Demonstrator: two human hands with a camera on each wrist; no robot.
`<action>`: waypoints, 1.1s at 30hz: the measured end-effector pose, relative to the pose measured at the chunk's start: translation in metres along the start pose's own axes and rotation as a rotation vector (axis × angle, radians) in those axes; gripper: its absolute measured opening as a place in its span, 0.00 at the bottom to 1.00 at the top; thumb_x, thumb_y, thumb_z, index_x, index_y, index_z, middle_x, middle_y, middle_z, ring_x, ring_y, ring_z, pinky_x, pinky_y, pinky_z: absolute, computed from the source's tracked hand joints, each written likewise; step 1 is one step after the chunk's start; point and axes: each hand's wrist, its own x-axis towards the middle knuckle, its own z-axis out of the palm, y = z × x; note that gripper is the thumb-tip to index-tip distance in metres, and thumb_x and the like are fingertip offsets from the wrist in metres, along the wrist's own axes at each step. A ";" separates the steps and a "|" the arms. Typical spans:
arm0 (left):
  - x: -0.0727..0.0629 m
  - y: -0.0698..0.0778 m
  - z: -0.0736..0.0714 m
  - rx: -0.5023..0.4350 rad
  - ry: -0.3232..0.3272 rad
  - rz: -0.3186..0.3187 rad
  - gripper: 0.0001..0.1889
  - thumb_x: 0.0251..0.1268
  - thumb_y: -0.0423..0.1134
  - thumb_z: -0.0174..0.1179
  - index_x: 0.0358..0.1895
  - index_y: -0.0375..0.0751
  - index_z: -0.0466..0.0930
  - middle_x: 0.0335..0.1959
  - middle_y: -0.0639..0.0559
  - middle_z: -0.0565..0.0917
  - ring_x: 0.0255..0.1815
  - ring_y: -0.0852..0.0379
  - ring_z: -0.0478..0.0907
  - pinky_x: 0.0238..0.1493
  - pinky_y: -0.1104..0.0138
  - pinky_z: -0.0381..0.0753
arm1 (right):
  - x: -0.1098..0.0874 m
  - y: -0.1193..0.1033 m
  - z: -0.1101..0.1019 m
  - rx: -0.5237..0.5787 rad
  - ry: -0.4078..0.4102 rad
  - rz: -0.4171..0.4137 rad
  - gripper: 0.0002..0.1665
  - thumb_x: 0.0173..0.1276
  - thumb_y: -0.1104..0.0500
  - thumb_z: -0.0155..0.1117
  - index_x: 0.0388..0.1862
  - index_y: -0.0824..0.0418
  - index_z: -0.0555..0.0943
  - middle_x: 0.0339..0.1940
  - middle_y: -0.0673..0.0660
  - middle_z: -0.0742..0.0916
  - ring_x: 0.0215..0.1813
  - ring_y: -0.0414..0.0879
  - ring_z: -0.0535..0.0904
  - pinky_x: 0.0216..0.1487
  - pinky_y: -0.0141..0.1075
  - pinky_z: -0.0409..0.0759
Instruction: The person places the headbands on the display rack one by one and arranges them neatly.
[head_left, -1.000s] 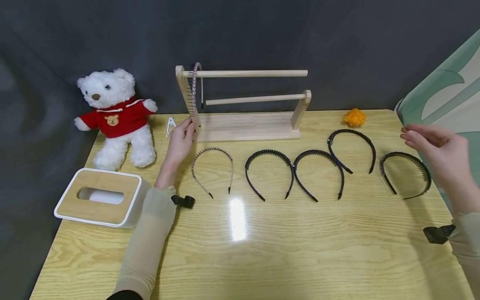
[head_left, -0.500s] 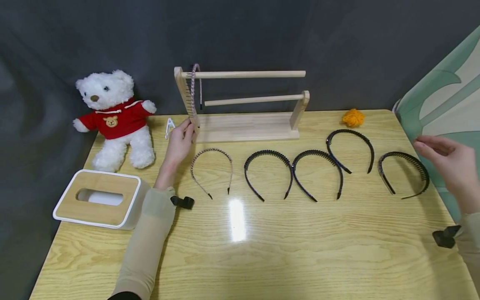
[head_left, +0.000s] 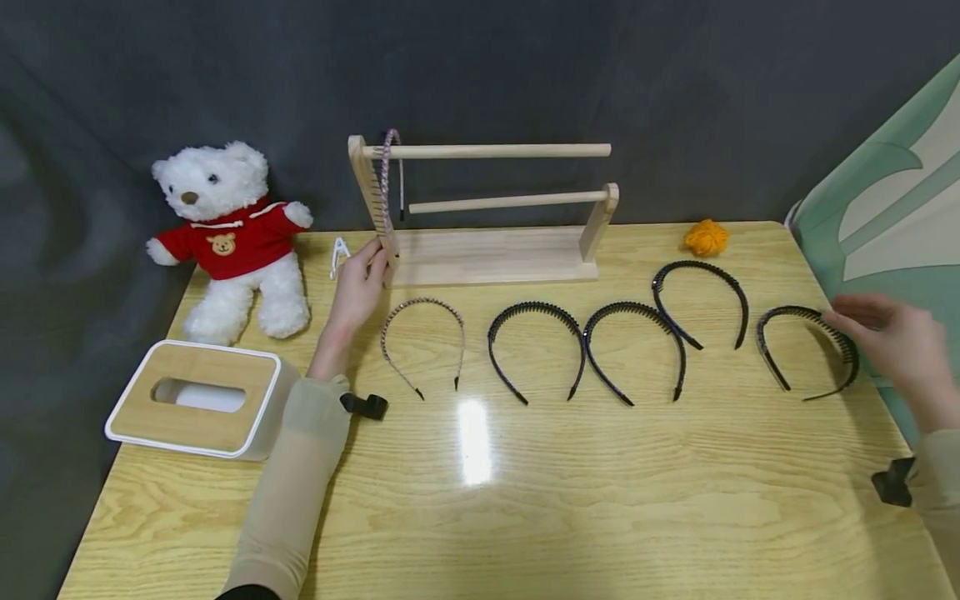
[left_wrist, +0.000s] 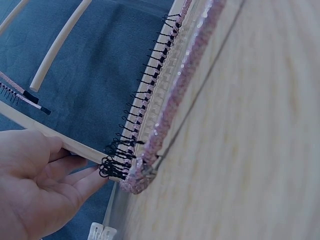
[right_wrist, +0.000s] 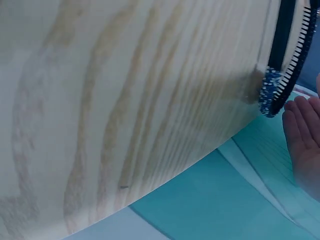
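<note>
My left hand (head_left: 358, 287) holds the lower left corner of a wooden rack (head_left: 495, 257) that has two horizontal rods. Over its upper rod hangs a pink braided headband (head_left: 386, 179). In the left wrist view, fingers reach behind the wood, near a pink glittery headband (left_wrist: 185, 75) with black loop teeth, large in front. At the right, my right hand (head_left: 903, 346) is over the far side of a black toothed headband (head_left: 797, 310) lying on the table. From the right wrist, straight fingers show close beside that headband (right_wrist: 300, 50), with nothing in them.
A pink headband (head_left: 425, 301) and black headbands (head_left: 534, 306) lie in a row before the rack. An orange pompom-like ball (head_left: 707, 238) sits at the back right. Leftward are a white clip (head_left: 339, 254), a teddy bear (head_left: 242, 237) and a tissue box (head_left: 225, 367).
My right hand has moved right, then down toward the rightmost black headband. My left hand keeps its hold on the rack.
</note>
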 end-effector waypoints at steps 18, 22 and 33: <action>-0.002 -0.002 0.000 -0.011 -0.012 0.001 0.20 0.91 0.36 0.44 0.70 0.27 0.77 0.43 0.28 0.81 0.37 0.41 0.76 0.28 0.72 0.66 | -0.003 0.006 0.011 -0.172 -0.046 -0.037 0.25 0.83 0.58 0.65 0.59 0.82 0.75 0.50 0.83 0.83 0.52 0.82 0.76 0.66 0.76 0.56; -0.002 -0.002 0.000 -0.009 -0.008 0.009 0.20 0.91 0.36 0.44 0.69 0.26 0.78 0.41 0.29 0.80 0.35 0.42 0.75 0.28 0.72 0.65 | -0.002 0.004 0.013 -0.199 -0.012 -0.063 0.18 0.77 0.67 0.69 0.55 0.81 0.78 0.44 0.82 0.85 0.47 0.81 0.78 0.59 0.75 0.63; 0.000 -0.002 0.000 -0.010 -0.001 0.019 0.19 0.91 0.35 0.44 0.68 0.25 0.78 0.43 0.28 0.82 0.39 0.40 0.78 0.30 0.73 0.67 | -0.005 -0.002 0.014 -0.240 0.039 -0.078 0.14 0.73 0.73 0.69 0.51 0.84 0.80 0.44 0.82 0.85 0.42 0.80 0.80 0.48 0.72 0.72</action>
